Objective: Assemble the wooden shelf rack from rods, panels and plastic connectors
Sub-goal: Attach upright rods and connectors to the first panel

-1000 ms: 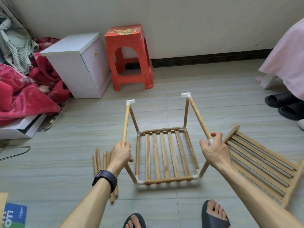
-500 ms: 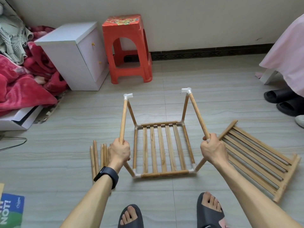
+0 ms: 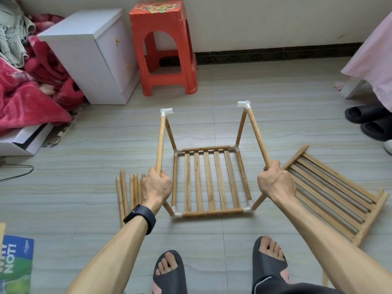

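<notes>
My left hand (image 3: 156, 187) and right hand (image 3: 275, 183) each have fingers wrapped round a near top corner of the rack frame (image 3: 209, 179), which stands on the floor (image 3: 275, 124) between them. Connectors there are probably hidden under my palms. The loose panel (image 3: 331, 192) lies flat just right of the right hand, the nearer one, its long axis running far-left to near-right.

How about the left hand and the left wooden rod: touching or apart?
Touching. Head view: the left hand curls its fingers round the left wooden rod.
</notes>
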Demonstrator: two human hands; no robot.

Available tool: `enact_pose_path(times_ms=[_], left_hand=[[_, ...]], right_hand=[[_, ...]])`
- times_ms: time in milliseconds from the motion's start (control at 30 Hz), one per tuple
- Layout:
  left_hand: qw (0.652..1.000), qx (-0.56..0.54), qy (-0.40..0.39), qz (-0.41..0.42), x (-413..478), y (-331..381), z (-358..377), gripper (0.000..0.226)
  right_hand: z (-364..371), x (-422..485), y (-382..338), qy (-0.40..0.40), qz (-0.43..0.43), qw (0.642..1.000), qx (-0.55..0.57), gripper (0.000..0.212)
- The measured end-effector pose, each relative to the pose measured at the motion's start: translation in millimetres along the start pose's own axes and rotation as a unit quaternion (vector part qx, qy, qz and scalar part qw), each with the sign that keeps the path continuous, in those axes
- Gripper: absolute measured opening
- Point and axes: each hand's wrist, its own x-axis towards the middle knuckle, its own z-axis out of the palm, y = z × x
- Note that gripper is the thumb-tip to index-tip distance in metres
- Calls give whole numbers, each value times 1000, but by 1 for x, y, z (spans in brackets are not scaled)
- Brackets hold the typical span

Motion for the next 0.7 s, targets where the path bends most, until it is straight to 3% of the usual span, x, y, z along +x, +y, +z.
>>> enact_pose_path(times_ms=[267, 567, 700], left_hand=[[999, 41, 10, 18, 1, 2, 9, 28], [999, -7, -51, -18, 1, 4, -1, 26], [997, -27, -72, 4, 10, 7, -18, 53]], right_hand=[[4, 2, -8, -10, -6, 1000, -13, 22], [1, -3, -5, -19, 8, 1000, 13, 13], [6, -8, -3, -9, 95, 989, 112, 16]])
